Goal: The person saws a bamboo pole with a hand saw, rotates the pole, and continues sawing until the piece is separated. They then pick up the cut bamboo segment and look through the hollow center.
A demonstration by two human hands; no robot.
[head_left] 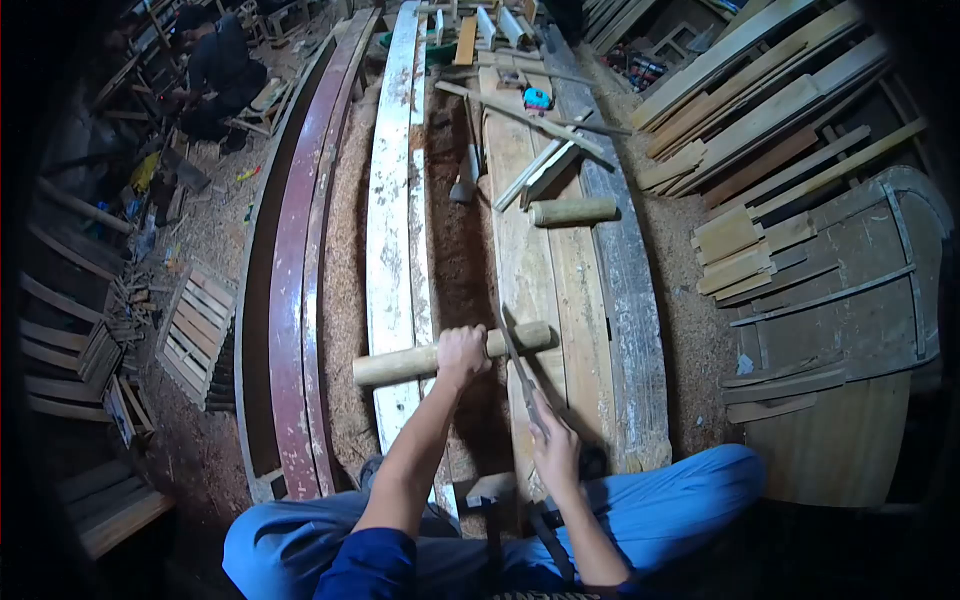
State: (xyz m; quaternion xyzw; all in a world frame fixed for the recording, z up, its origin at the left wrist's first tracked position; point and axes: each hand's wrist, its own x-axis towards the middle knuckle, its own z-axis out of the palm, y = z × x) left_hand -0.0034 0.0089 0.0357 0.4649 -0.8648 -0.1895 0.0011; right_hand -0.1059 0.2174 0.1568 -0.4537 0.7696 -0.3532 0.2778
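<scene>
My left hand is wrapped round a rough, round wooden pole, pressing it down. The pole lies crosswise, bridging the white-painted beam and the bare wooden planks. In my right hand is the handle of a handsaw with a long, narrow blade. Its blade crosses the pole to the right of my left hand, near the pole's right end. The blade's teeth are too small to make out. A shorter round log rests farther up the planks.
Loose wood strips and a small blue object lie at the far end of the planks. A dark red beam runs along the left. Stacked boards stand at right. Another person sits at the upper left.
</scene>
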